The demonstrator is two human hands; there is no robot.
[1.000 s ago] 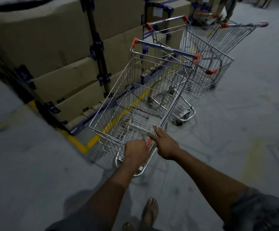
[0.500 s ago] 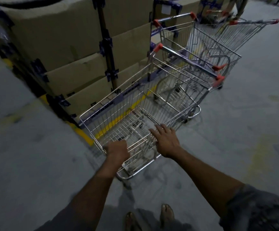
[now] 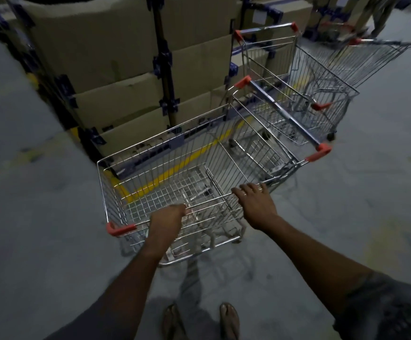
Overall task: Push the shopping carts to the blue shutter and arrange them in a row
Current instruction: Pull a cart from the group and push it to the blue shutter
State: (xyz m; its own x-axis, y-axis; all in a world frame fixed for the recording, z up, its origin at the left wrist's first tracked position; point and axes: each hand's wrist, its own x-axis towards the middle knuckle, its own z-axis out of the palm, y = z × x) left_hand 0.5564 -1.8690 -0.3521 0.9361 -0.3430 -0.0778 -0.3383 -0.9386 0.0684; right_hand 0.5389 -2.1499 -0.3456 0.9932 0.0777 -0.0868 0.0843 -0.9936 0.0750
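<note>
Steel wire cart [image 3: 187, 173] sits dead centre in the head view, empty, front end toward the person. Landmark = this near cart.

- Left hand [image 3: 166, 220]: closed around the top rim wire at the cart's front edge, just beside the orange corner bumper [image 3: 119, 228].
- Right hand [image 3: 257, 204]: on the same rim wire further along, fingers [image 3: 242, 192] draped over it, palm flat-ish. Looser hold, more a press than a clamp.
- Handle bar [image 3: 283, 114] with orange end caps is at the cart's far end, away from the person.
- Second cart [image 3: 305, 99] just beyond the handle bar, close to touching; can't tell if they're in contact. Third cart [image 3: 381, 57] further back, apart.
- Stacked cardboard boxes [image 3: 116, 77] on racking along the cart's far-left side; yellow floor line [image 3: 175, 165] runs beneath it.
- Blue shutter: not visible.

Handling, my read: light when empty, stiff frame, rolls freely on castors, so it'll swing easily. Rim wire is thin and smooth, poor for steering. Better hold is the handle bar, two hands spread wide. Risk: basket clipping the second cart or the racking while turning.
</note>
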